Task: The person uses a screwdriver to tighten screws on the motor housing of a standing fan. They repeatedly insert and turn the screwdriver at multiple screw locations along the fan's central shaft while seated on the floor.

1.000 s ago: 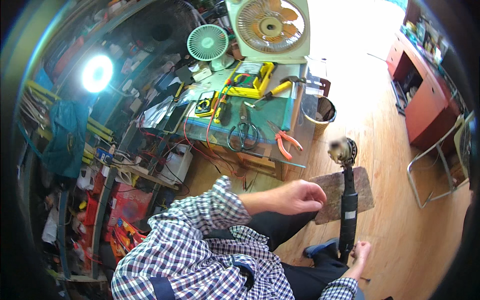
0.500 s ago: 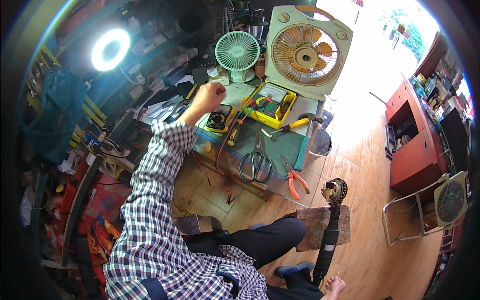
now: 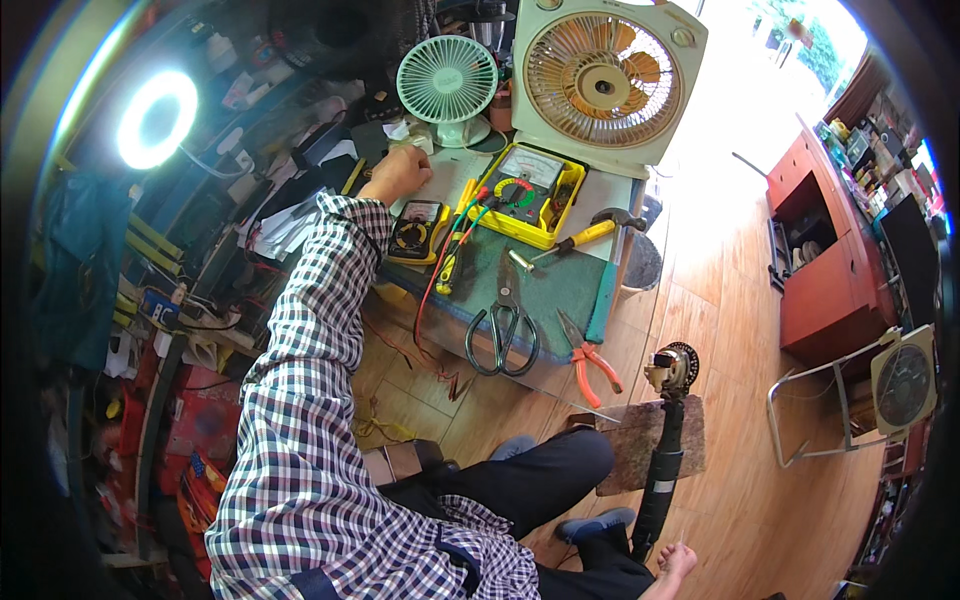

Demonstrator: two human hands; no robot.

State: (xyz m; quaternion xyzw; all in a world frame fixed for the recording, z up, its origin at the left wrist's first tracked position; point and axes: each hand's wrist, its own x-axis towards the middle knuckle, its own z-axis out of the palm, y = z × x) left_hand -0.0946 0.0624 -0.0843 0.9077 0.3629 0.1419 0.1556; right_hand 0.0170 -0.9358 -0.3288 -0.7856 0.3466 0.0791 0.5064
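Colour record. Shirt: navy-and-white check with fine reddish lines. Trousers: plain black. Compact meter: yellow rim, black face. Larger meter: dark front, multicoloured dial arc; its case bright yellow. Tabletop: deep green. Pliers: orange-red grips. Hammer: yellow handle, dark head. Scissors: black loops. Small fan: pale mint. Box fan: cream housing, amber blades. Long tool: black body. Cabinet: brick red. Floor: tan wood grain. Ring light: white glare.
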